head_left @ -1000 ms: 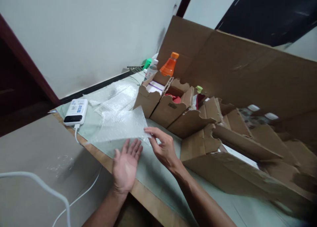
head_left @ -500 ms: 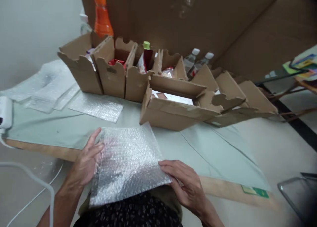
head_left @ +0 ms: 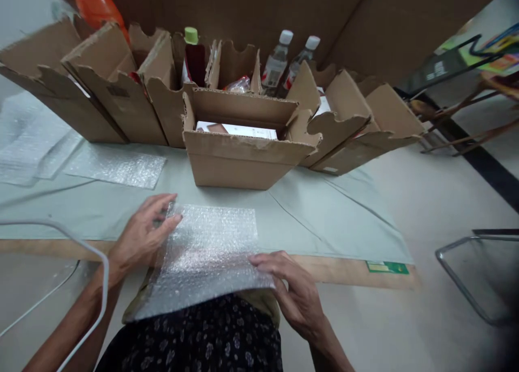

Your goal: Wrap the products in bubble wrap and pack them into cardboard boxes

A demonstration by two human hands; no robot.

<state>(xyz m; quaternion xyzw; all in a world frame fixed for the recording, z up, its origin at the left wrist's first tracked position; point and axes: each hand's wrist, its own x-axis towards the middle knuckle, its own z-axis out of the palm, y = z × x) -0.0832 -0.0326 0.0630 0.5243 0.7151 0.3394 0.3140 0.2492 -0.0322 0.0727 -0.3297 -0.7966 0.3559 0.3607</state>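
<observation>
A clear bubble-wrap bag [head_left: 214, 247] lies between my two hands, its far part over the table edge and its near edge raised above my lap. My left hand [head_left: 144, 234] holds it loosely at the left edge, the thumb on top near the far corner and the other fingers beyond. On the right edge, close to the near corner, my right hand [head_left: 290, 288] has its thumb and fingers closed on the bag. Just beyond the bag stands a cardboard bin [head_left: 243, 164] with a white box [head_left: 239, 130] inside.
Several more cardboard bins [head_left: 113, 99] line the back, with an orange bottle [head_left: 97, 7] and two clear bottles [head_left: 275, 64] behind. Other bubble-wrap pieces [head_left: 117, 164] lie at left on the green-covered table [head_left: 300, 226]. A white cable [head_left: 103, 285] loops over my left forearm.
My view has shifted, so the bins appear further left and closer. The bag lies flatter, its far edge straighter, and my left thumb now reaches over its far left corner.
</observation>
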